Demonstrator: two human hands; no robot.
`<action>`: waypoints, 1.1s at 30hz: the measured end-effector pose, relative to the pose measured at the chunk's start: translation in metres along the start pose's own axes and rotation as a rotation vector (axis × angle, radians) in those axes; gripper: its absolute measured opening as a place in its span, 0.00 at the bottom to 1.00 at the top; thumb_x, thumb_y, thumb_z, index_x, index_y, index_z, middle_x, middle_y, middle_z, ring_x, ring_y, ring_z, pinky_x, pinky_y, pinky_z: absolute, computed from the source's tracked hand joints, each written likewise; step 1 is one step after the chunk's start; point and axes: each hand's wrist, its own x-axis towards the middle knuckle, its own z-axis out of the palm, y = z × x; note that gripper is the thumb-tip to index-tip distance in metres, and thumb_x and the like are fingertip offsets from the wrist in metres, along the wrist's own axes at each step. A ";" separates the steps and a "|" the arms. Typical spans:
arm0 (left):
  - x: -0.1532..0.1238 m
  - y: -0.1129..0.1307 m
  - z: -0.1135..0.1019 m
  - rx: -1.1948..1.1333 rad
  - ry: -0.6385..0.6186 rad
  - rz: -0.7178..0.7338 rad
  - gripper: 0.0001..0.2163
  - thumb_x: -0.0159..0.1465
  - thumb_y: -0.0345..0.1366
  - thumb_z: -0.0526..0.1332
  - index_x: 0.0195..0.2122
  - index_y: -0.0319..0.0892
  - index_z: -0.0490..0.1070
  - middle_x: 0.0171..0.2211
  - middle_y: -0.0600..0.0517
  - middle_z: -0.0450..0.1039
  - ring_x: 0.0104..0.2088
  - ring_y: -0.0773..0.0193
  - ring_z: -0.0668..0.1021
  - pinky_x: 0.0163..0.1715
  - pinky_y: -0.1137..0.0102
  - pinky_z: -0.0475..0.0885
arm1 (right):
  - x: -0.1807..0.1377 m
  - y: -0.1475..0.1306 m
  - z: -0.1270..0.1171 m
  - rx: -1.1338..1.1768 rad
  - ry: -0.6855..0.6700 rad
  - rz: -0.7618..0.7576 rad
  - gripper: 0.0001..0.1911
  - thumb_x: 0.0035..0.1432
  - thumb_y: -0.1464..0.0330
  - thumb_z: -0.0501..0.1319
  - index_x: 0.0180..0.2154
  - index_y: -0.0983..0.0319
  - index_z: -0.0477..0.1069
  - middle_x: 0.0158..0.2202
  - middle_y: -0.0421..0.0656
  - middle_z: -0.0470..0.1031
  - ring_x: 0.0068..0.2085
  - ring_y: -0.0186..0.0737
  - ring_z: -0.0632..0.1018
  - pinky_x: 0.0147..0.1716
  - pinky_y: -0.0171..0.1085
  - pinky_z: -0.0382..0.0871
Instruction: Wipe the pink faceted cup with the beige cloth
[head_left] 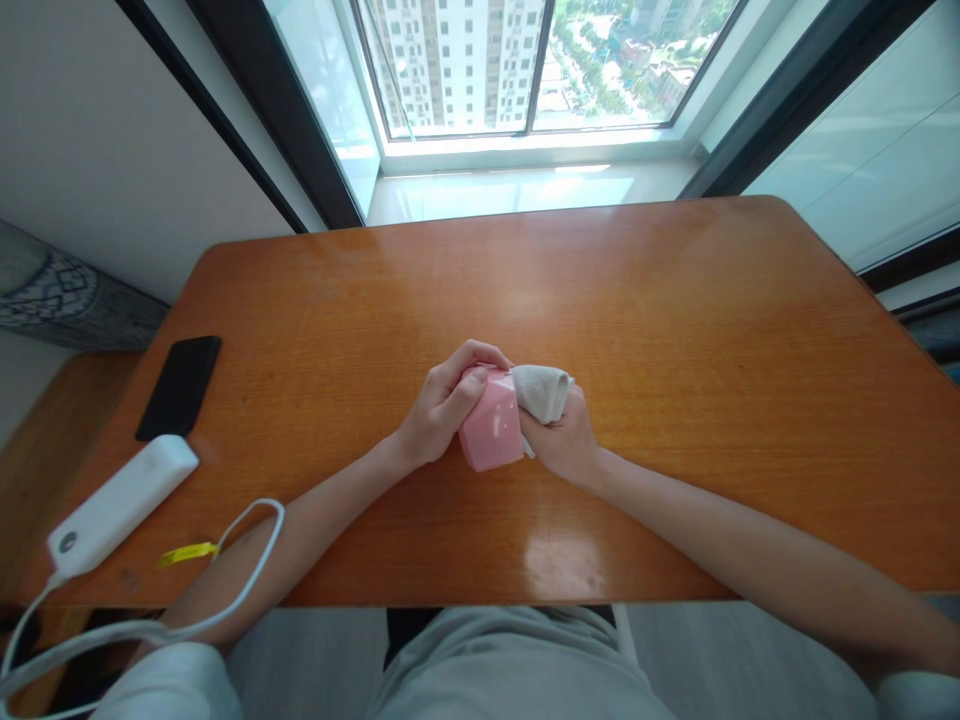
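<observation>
A small glossy pink object with flat faces (pixel 493 425), perhaps a box or cup, is held above the front middle of the wooden table (pixel 660 330). My left hand (pixel 448 402) grips it from the left, with the thumb on the near face and fingers over the top. A bunched pale grey cloth (pixel 541 390) is in my right hand (pixel 564 437), whose fingers close around it. The cloth touches the right side of the pink object. Parts of both hands' fingers are hidden behind the object and the cloth.
A black phone (pixel 180 387) lies at the table's left edge. Nearer stands a white power strip (pixel 124 507) with a white cable (pixel 255 585) that loops over my left forearm. A yellow tag (pixel 187 553) hangs on the cable. Beyond the table is a window (pixel 525 70).
</observation>
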 end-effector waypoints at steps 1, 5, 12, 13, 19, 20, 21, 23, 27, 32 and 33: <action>0.001 0.001 -0.001 -0.011 0.003 -0.050 0.15 0.77 0.48 0.57 0.49 0.44 0.77 0.48 0.49 0.81 0.46 0.56 0.81 0.50 0.64 0.75 | 0.000 0.000 0.000 -0.001 -0.004 0.010 0.14 0.55 0.63 0.71 0.24 0.58 0.71 0.22 0.37 0.71 0.25 0.35 0.71 0.27 0.35 0.70; 0.008 -0.001 -0.005 -0.040 0.021 -0.212 0.19 0.75 0.51 0.55 0.43 0.42 0.79 0.41 0.50 0.81 0.40 0.58 0.79 0.44 0.65 0.75 | -0.001 0.001 0.000 0.021 -0.039 0.024 0.10 0.54 0.63 0.72 0.26 0.59 0.75 0.24 0.39 0.77 0.27 0.37 0.76 0.30 0.36 0.74; 0.005 -0.015 -0.004 0.140 0.324 0.039 0.15 0.79 0.46 0.53 0.47 0.45 0.77 0.51 0.46 0.83 0.54 0.55 0.83 0.56 0.59 0.78 | 0.004 -0.003 0.001 0.043 -0.059 0.073 0.11 0.56 0.64 0.69 0.24 0.59 0.73 0.22 0.39 0.78 0.24 0.36 0.76 0.26 0.34 0.72; 0.003 -0.017 -0.005 0.207 0.330 0.169 0.16 0.80 0.46 0.52 0.49 0.45 0.77 0.53 0.46 0.82 0.56 0.54 0.82 0.58 0.57 0.78 | 0.004 -0.003 0.001 0.049 -0.065 0.078 0.12 0.56 0.64 0.69 0.23 0.59 0.73 0.22 0.39 0.78 0.24 0.36 0.76 0.25 0.34 0.71; -0.002 -0.031 -0.023 0.715 -0.116 1.019 0.17 0.76 0.54 0.55 0.57 0.56 0.75 0.59 0.48 0.81 0.62 0.47 0.83 0.65 0.41 0.77 | 0.005 -0.004 -0.001 0.054 -0.066 0.088 0.13 0.57 0.61 0.69 0.25 0.59 0.72 0.22 0.37 0.73 0.25 0.34 0.72 0.26 0.34 0.69; -0.001 -0.033 -0.026 0.774 -0.173 1.080 0.15 0.74 0.54 0.58 0.56 0.58 0.75 0.58 0.50 0.82 0.62 0.48 0.83 0.68 0.39 0.75 | 0.005 -0.004 -0.001 0.046 -0.067 0.087 0.14 0.57 0.60 0.69 0.25 0.59 0.71 0.22 0.37 0.72 0.25 0.34 0.71 0.26 0.34 0.69; 0.000 -0.035 -0.028 0.817 -0.197 1.115 0.15 0.72 0.55 0.60 0.55 0.59 0.75 0.58 0.51 0.83 0.62 0.48 0.83 0.70 0.37 0.73 | 0.006 -0.003 -0.002 0.037 -0.068 0.089 0.15 0.57 0.59 0.69 0.24 0.59 0.70 0.22 0.37 0.71 0.26 0.34 0.70 0.26 0.34 0.68; 0.003 -0.036 -0.029 0.857 -0.156 1.148 0.16 0.70 0.55 0.63 0.55 0.57 0.75 0.59 0.50 0.82 0.64 0.47 0.82 0.70 0.37 0.73 | 0.006 -0.001 -0.002 0.024 -0.062 0.098 0.17 0.58 0.58 0.69 0.24 0.58 0.69 0.22 0.37 0.70 0.26 0.34 0.69 0.26 0.34 0.68; 0.005 -0.035 -0.025 0.881 -0.044 1.145 0.17 0.70 0.50 0.61 0.55 0.50 0.74 0.62 0.42 0.79 0.68 0.44 0.79 0.60 0.44 0.83 | 0.006 0.000 -0.001 0.022 -0.040 0.101 0.17 0.59 0.57 0.69 0.25 0.58 0.70 0.24 0.38 0.72 0.27 0.35 0.70 0.29 0.35 0.70; 0.004 -0.029 -0.019 0.802 -0.034 1.064 0.17 0.71 0.49 0.60 0.56 0.48 0.72 0.61 0.40 0.78 0.63 0.43 0.81 0.57 0.44 0.85 | 0.005 -0.001 0.000 0.021 -0.042 0.085 0.16 0.57 0.57 0.69 0.25 0.58 0.71 0.23 0.38 0.72 0.27 0.36 0.71 0.28 0.36 0.71; 0.004 -0.028 -0.019 0.777 -0.041 1.031 0.18 0.71 0.49 0.61 0.57 0.47 0.72 0.61 0.39 0.78 0.63 0.43 0.81 0.56 0.44 0.85 | 0.005 -0.002 0.000 0.016 -0.037 0.084 0.16 0.57 0.57 0.69 0.24 0.58 0.71 0.23 0.38 0.71 0.27 0.36 0.70 0.28 0.36 0.70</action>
